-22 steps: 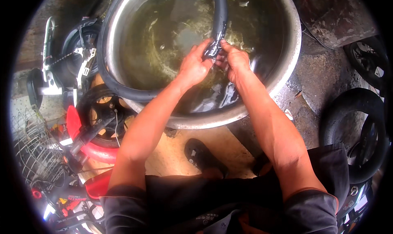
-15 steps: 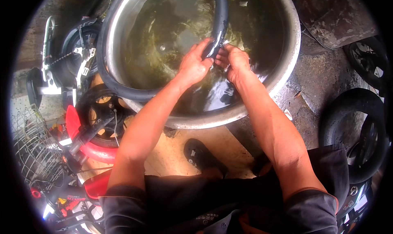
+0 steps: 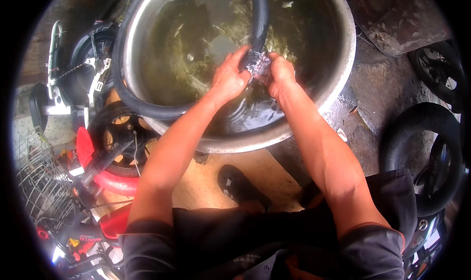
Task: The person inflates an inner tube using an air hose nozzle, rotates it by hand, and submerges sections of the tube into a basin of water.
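Note:
A black rubber inner tube (image 3: 259,15) hangs over the rim of a big round metal basin (image 3: 235,145) and runs into the greenish water (image 3: 206,30). My left hand (image 3: 230,77) is closed round the tube's wet lower stretch at the water's surface, thumb and forefinger on either side of it. Close beside it on the right, my right hand (image 3: 281,75) is at the tube too; its fingertips are lost in a splash of white water (image 3: 259,66). What those fingers do cannot be made out.
Left of the basin lie a black spoked wheel (image 3: 125,142), red plastic parts (image 3: 117,182), a wire basket (image 3: 41,174) and a white metal frame (image 3: 58,91). To the right are several black tyres (image 3: 392,138). My shoe (image 3: 238,184) stands below the basin's near edge.
Water now churns and splashes around the tube between my hands, where its shiny wet surface showed before. Both hands stay nearly in place; the whole view has shifted slightly.

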Action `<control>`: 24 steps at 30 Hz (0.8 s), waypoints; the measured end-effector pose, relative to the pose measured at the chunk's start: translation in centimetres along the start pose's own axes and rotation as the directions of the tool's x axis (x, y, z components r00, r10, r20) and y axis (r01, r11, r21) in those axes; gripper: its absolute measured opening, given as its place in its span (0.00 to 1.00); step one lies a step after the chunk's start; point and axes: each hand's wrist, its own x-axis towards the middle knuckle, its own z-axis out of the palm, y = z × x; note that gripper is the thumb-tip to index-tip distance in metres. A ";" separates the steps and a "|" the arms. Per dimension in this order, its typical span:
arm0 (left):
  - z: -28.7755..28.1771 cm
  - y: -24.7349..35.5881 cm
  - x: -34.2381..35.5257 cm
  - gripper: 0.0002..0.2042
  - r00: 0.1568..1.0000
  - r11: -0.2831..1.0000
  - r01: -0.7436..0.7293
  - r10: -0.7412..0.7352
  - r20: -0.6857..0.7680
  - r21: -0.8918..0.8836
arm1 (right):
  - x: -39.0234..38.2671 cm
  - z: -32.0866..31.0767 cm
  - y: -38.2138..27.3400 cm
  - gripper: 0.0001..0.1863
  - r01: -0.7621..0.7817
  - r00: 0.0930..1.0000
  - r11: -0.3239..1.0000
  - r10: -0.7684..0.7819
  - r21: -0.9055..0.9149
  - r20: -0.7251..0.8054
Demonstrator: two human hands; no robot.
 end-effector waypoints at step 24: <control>-0.3 -0.3 0.2 0.36 0.999 0.999 0.034 -0.034 -0.019 0.002 | 0.1 0.1 0.0 0.19 0.011 1.000 0.999 -0.010 0.039 -0.009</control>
